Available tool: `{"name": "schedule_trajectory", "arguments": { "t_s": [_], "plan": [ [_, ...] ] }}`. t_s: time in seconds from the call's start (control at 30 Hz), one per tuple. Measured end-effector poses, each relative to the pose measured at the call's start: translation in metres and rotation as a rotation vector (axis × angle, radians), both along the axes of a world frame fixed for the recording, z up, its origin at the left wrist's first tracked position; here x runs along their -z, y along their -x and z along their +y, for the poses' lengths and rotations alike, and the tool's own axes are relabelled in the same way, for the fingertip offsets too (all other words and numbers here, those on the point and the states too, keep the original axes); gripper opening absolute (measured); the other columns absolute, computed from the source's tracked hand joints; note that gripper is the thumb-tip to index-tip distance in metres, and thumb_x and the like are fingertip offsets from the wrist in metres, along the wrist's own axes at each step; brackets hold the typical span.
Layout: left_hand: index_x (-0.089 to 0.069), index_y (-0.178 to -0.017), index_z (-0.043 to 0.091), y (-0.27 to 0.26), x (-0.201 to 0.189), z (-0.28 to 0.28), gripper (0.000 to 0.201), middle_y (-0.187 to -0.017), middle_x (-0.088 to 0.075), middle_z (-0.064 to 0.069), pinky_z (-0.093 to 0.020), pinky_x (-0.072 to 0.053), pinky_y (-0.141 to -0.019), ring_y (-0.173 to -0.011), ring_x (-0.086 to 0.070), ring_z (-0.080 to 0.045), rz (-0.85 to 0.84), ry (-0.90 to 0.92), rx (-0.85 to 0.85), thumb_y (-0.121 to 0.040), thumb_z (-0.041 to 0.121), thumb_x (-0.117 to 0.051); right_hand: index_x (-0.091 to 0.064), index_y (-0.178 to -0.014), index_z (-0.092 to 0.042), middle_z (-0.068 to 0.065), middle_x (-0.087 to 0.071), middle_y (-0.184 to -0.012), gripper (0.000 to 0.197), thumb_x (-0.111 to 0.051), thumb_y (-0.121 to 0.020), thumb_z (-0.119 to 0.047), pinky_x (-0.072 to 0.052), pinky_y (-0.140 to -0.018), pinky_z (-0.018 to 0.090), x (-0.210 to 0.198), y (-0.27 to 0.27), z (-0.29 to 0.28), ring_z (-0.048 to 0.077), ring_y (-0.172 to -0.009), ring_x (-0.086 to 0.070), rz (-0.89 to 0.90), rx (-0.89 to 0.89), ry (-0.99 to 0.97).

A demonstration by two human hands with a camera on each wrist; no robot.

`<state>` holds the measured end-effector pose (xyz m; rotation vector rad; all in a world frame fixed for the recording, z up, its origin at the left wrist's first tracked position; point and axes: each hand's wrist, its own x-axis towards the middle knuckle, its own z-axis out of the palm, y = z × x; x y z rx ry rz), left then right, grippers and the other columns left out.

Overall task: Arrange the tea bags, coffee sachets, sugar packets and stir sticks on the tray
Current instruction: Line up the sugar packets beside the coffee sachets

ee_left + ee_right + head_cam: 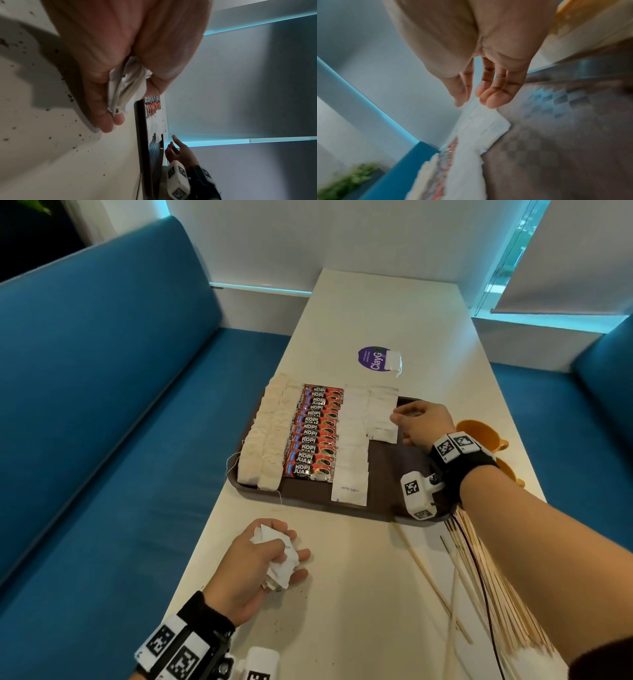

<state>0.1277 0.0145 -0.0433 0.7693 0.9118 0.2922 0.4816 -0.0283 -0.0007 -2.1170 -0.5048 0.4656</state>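
A brown tray holds two columns of tea bags, a column of red coffee sachets and white sugar packets. A shorter second sugar column lies beside them. My right hand hovers at that column's near end with relaxed fingers holding nothing; the right wrist view shows the fingertips just above the top packet. My left hand rests on the table in front of the tray, gripping a crumpled bunch of sugar packets. Stir sticks lie on the table under my right forearm.
Orange cups stand right of the tray, behind my right wrist. A purple sticker with a white packet on it lies beyond the tray. Blue benches flank the narrow table. Dark crumbs speckle the table near my left hand.
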Motion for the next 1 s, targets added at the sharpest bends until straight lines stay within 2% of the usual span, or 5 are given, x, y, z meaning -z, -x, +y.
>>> {"name": "schedule_trajectory", "arguments": {
  "t_s": [0.23, 0.4, 0.6, 0.73, 1.0],
  "plan": [
    [-0.051, -0.131, 0.019, 0.006, 0.004, -0.003, 0.06, -0.126, -0.064, -0.029, -0.069, -0.049, -0.094, -0.104, -0.069, -0.051, -0.073, 0.007, -0.035, -0.089, -0.024, -0.042, -0.075, -0.099, -0.02, 0.006, -0.071, -0.09, 0.007, -0.074, -0.093, -0.017, -0.062, -0.071, 0.032, -0.032, 0.091, -0.07, 0.013, -0.071, -0.064, 0.121, -0.14, -0.159],
    [-0.05, -0.131, 0.002, 0.013, 0.009, -0.008, 0.049, -0.118, -0.065, -0.038, -0.051, -0.062, -0.066, -0.088, -0.07, -0.05, -0.076, -0.018, -0.014, -0.089, -0.023, -0.048, -0.077, -0.096, -0.018, -0.001, -0.07, -0.08, 0.009, -0.073, -0.091, -0.01, -0.057, -0.062, 0.027, -0.012, 0.17, -0.118, 0.011, -0.067, -0.063, 0.223, -0.208, -0.174],
    [-0.053, -0.131, -0.006, 0.033, 0.012, -0.019, 0.045, -0.115, -0.066, -0.038, -0.049, -0.061, -0.068, -0.094, -0.069, -0.053, -0.069, -0.029, 0.159, -0.088, -0.019, -0.055, -0.074, -0.102, -0.017, 0.007, -0.071, -0.098, 0.015, -0.073, -0.091, -0.008, -0.057, -0.065, 0.034, 0.032, 0.235, -0.127, 0.016, -0.068, -0.065, 0.41, -0.157, -0.202],
    [-0.056, -0.13, -0.008, 0.042, 0.008, -0.028, 0.052, -0.118, -0.065, -0.039, -0.043, -0.061, -0.06, -0.088, -0.07, -0.046, -0.074, -0.056, 0.299, -0.08, -0.015, -0.07, -0.068, -0.111, -0.011, 0.012, -0.068, -0.088, 0.02, -0.074, -0.092, -0.011, -0.053, -0.057, 0.034, 0.045, 0.255, -0.119, 0.021, -0.063, -0.063, 0.548, -0.148, -0.213],
    [-0.063, -0.123, -0.01, 0.043, 0.012, -0.027, 0.056, -0.118, -0.066, -0.038, -0.049, -0.061, -0.068, -0.091, -0.068, -0.044, -0.099, -0.09, 0.323, -0.07, -0.011, -0.08, -0.074, -0.083, -0.004, 0.008, -0.066, -0.065, 0.009, -0.082, -0.085, -0.009, -0.044, -0.047, 0.026, 0.045, 0.258, -0.127, 0.018, -0.05, -0.054, 0.477, -0.063, -0.214]
  ]
}}
